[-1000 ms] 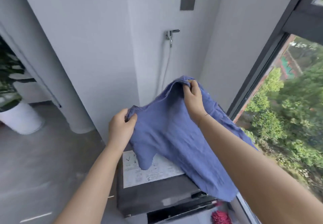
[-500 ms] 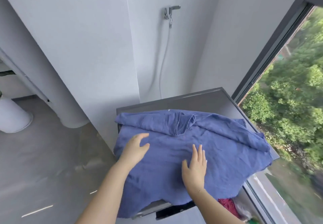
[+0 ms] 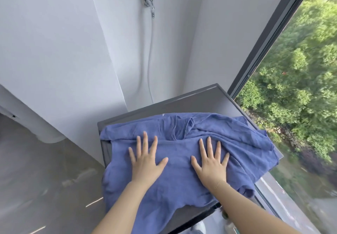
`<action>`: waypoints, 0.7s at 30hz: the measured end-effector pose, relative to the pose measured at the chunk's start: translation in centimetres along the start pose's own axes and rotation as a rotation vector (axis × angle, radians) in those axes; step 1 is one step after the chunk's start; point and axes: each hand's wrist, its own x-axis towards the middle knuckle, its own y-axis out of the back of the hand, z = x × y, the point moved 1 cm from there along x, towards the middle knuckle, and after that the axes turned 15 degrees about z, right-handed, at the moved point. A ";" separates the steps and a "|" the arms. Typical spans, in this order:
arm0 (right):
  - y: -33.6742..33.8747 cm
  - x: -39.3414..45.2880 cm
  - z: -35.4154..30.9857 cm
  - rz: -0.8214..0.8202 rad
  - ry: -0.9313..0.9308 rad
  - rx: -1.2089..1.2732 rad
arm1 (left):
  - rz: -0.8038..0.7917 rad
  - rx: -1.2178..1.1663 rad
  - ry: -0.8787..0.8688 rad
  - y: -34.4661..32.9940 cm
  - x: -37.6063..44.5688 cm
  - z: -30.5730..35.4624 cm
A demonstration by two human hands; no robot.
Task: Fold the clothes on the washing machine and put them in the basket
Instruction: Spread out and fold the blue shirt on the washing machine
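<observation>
2 flat hands, left hand (image 3: 145,162) and right hand (image 3: 212,163), fingers wide, side by side on the blue shirt (image 3: 182,188) atop the washing machine (image 3: 200,100).

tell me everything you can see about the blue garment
The blue garment is a thin, wrinkled, woven-looking cloth, spread out and not yet folded on the dark washing machine. Its near and left edges hang over the sides, and rumpled folds bunch along the far edge. The left hand and right hand press flat on it, fingers spread.

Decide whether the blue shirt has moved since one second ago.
Yes. The blue shirt has come down from the air onto the washing machine, both hands flat on it.
</observation>
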 end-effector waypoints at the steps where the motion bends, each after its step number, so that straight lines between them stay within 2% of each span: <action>1: 0.0 1.0 0.1 0.009 0.020 0.003 | -0.052 0.009 -0.004 -0.3 0.8 0.2; 3: -0.2 3.5 0.1 0.015 0.081 0.007 | -0.100 0.065 0.010 -1.1 2.5 0.4; 13: -1.3 18.1 -3.9 -0.034 0.533 0.042 | 0.156 0.106 0.450 -2.3 7.9 0.1; 15: -1.5 19.1 -4.7 -0.023 0.578 0.042 | 0.336 0.118 0.428 -2.4 7.4 0.0; 17: -1.8 19.3 -4.5 -0.008 0.597 0.044 | 0.444 0.105 0.342 -2.6 6.2 0.5; 19: -1.8 18.9 -4.1 -0.007 0.584 0.050 | 0.456 0.135 0.256 -2.9 4.8 1.3; 21: -1.7 17.7 -3.5 -0.021 0.551 0.054 | 0.396 0.178 0.223 -3.4 3.5 2.0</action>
